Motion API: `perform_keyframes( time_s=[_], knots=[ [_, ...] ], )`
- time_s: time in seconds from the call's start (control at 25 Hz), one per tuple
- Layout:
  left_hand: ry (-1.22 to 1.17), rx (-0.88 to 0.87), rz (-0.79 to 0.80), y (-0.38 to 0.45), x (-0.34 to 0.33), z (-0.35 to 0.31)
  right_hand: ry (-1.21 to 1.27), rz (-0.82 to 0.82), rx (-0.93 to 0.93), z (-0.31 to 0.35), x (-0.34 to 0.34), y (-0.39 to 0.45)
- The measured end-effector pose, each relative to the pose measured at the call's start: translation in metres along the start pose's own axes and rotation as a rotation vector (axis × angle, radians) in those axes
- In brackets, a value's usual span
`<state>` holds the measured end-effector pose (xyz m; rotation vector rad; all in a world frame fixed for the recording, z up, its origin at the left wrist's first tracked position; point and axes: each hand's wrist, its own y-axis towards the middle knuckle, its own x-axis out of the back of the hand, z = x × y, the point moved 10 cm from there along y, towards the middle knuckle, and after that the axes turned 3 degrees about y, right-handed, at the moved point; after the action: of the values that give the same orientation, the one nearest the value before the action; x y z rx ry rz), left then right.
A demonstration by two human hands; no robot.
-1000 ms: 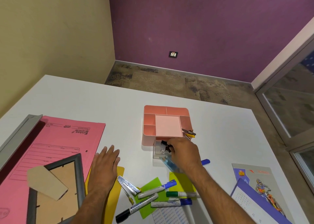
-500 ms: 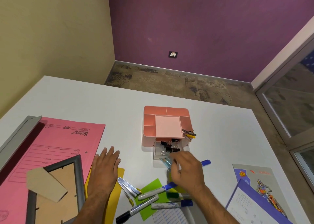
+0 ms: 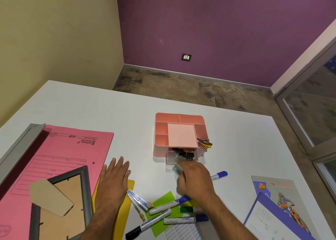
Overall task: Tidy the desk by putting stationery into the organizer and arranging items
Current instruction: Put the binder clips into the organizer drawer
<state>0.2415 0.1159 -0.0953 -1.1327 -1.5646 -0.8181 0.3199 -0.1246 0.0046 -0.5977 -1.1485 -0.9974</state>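
- One pink desk organizer (image 3: 181, 130), its clear drawer (image 3: 171, 160) pulled out.
- A cluster of black binder clips (image 3: 185, 155) in that drawer; too bunched to count.
- Five whiteboard markers in view: three with blue caps (image 3: 219, 174) (image 3: 171, 204) (image 3: 185, 219), one green (image 3: 190, 209), one black (image 3: 145, 226).
- One pink file folder (image 3: 60, 154).
- One grey picture frame (image 3: 63, 203), back side up.
- One metal stapler (image 3: 139, 200).
- One green paper sheet (image 3: 162, 199) and two yellow ones (image 3: 125, 212) (image 3: 192, 203).
- Two hands: left (image 3: 113, 180), right (image 3: 195, 181).

Pink organizer (image 3: 181, 130), drawer open, markers (image 3: 161, 208) strewn nearby.
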Motion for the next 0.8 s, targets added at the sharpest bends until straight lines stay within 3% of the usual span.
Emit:
perform_keyframes(
  time_s=[0.64, 0.8],
  knots=[
    [-0.010, 0.004, 0.002, -0.001, 0.001, -0.001, 0.093, -0.031, -0.115, -0.027, 0.002, 0.011],
    [-0.006, 0.000, -0.006, 0.000, 0.000, 0.000, 0.011, 0.090, -0.187, -0.036, -0.011, -0.003]
  ],
)
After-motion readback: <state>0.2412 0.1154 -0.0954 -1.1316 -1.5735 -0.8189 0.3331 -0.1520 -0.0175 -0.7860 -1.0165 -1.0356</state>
